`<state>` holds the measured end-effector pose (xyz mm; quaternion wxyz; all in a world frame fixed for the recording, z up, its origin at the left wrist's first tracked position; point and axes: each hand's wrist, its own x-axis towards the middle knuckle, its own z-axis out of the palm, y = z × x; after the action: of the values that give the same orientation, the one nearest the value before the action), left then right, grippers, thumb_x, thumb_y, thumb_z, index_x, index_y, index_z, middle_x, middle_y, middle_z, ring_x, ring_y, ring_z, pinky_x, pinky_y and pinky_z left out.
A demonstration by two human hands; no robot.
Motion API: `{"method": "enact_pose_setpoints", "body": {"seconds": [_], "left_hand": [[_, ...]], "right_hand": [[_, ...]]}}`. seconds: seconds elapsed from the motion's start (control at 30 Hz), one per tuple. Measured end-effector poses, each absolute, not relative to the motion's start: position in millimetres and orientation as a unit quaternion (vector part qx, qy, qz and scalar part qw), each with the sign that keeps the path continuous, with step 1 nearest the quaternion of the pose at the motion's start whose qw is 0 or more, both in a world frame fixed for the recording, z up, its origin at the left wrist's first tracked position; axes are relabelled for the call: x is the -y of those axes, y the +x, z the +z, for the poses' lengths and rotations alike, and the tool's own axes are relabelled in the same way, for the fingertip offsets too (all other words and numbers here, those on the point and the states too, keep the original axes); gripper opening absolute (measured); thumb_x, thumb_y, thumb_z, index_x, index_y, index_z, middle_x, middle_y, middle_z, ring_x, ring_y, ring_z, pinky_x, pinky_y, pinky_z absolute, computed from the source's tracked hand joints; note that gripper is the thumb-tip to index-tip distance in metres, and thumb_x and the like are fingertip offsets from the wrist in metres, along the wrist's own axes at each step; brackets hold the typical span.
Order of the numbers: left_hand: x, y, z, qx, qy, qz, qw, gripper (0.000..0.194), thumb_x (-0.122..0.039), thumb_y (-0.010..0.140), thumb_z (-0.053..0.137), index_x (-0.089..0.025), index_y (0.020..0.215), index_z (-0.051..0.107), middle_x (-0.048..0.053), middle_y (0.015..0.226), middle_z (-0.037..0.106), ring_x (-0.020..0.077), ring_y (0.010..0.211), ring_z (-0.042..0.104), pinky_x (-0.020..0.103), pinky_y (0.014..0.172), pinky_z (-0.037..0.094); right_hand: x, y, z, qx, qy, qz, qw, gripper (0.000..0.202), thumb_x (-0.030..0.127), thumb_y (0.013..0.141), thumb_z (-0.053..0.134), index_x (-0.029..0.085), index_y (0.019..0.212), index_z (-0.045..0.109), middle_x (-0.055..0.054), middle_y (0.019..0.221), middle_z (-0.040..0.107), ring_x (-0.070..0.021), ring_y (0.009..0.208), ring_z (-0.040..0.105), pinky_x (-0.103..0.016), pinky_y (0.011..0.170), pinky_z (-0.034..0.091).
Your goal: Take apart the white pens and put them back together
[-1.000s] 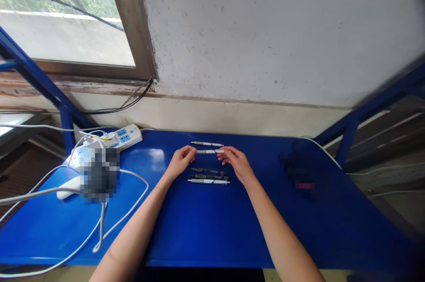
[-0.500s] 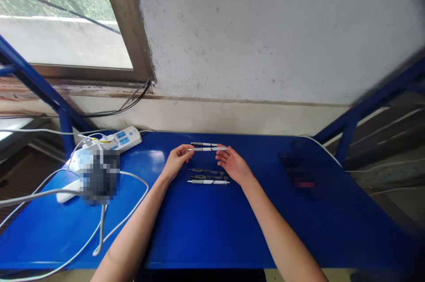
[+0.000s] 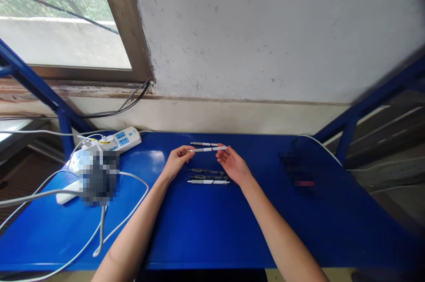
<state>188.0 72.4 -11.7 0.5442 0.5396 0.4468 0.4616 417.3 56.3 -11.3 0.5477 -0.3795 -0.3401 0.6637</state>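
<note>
both hands reach forward over the blue table (image 3: pixel 212 229), forearms stretched out. left hand (image 3: pixel 175 163) pinches the tip end of a white pen (image 3: pixel 207 149) with thumb and fingers closed on it. right hand (image 3: pixel 232 164) palm up, fingers half curled, fingertips on the pen's other end. pen held level just above the table, one pen (image 3: pixel 205 144) behind it, three pens (image 3: pixel 208 176) lying under it. power strip (image 3: pixel 124 137) far left.

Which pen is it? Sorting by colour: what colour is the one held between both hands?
White, with a grey section, in the head view: pen.
</note>
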Motion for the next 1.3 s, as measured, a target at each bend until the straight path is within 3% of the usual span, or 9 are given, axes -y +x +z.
{"method": "enact_pose_setpoints", "body": {"seconds": [0.27, 0.47, 0.7, 0.87, 1.07, 1.3], "left_hand": [[-72, 190, -10, -0.446, 0.560, 0.455, 0.530, 0.034, -0.042, 0.073, 0.069, -0.017, 0.095, 0.066, -0.001, 0.067, 0.060, 0.0101, 0.058, 0.049, 0.022, 0.055, 0.037], [-67, 197, -14, -0.489, 0.625, 0.447, 0.412, 0.030, -0.043, 0.079, 0.062, -0.018, 0.095, 0.067, 0.000, 0.070, 0.061, 0.0121, 0.059, 0.050, 0.023, 0.055, 0.037], [-71, 192, -25, -0.513, 0.736, 0.386, 0.214, 0.016, -0.026, 0.083, 0.059, -0.020, 0.094, 0.068, 0.004, 0.080, 0.064, 0.0181, 0.075, 0.056, 0.030, 0.072, 0.042], [-72, 190, -30, -0.519, 0.769, 0.348, 0.133, 0.016, -0.025, 0.083, 0.060, -0.021, 0.094, 0.071, 0.007, 0.090, 0.065, 0.0235, 0.087, 0.055, 0.036, 0.081, 0.042], [-71, 190, -33, -0.527, 0.768, 0.345, 0.119, 0.020, -0.028, 0.086, 0.058, -0.021, 0.097, 0.073, 0.008, 0.085, 0.062, 0.0235, 0.084, 0.054, 0.036, 0.079, 0.044], [-73, 189, -32, -0.544, 0.732, 0.380, 0.154, 0.025, -0.020, 0.086, 0.054, -0.020, 0.106, 0.069, 0.006, 0.092, 0.068, 0.0215, 0.087, 0.062, 0.034, 0.081, 0.048]], "right_hand": [[-54, 417, -7, 0.338, -0.383, 0.658, 0.554, 0.030, 0.047, 0.077, 0.067, 0.021, 0.092, 0.070, -0.004, 0.073, 0.066, -0.0190, 0.071, 0.062, -0.034, 0.067, 0.052], [-58, 428, -15, 0.448, -0.489, 0.544, 0.514, 0.034, 0.046, 0.078, 0.062, 0.017, 0.091, 0.073, -0.003, 0.066, 0.063, -0.0149, 0.057, 0.054, -0.028, 0.051, 0.040], [-57, 428, -27, 0.658, -0.587, 0.219, 0.418, 0.018, 0.029, 0.082, 0.056, 0.022, 0.089, 0.071, -0.005, 0.078, 0.067, -0.0200, 0.069, 0.056, -0.035, 0.071, 0.045], [-54, 426, -29, 0.704, -0.603, 0.107, 0.359, 0.015, 0.023, 0.083, 0.055, 0.020, 0.089, 0.069, -0.010, 0.090, 0.061, -0.0255, 0.088, 0.055, -0.039, 0.080, 0.045], [-56, 429, -33, 0.701, -0.624, 0.101, 0.331, 0.012, 0.019, 0.082, 0.057, 0.018, 0.089, 0.067, -0.009, 0.085, 0.058, -0.0249, 0.083, 0.055, -0.038, 0.078, 0.046], [-59, 428, -34, 0.680, -0.609, 0.143, 0.383, 0.019, 0.017, 0.081, 0.055, 0.016, 0.096, 0.067, -0.009, 0.091, 0.062, -0.0221, 0.083, 0.059, -0.036, 0.080, 0.049]]}}
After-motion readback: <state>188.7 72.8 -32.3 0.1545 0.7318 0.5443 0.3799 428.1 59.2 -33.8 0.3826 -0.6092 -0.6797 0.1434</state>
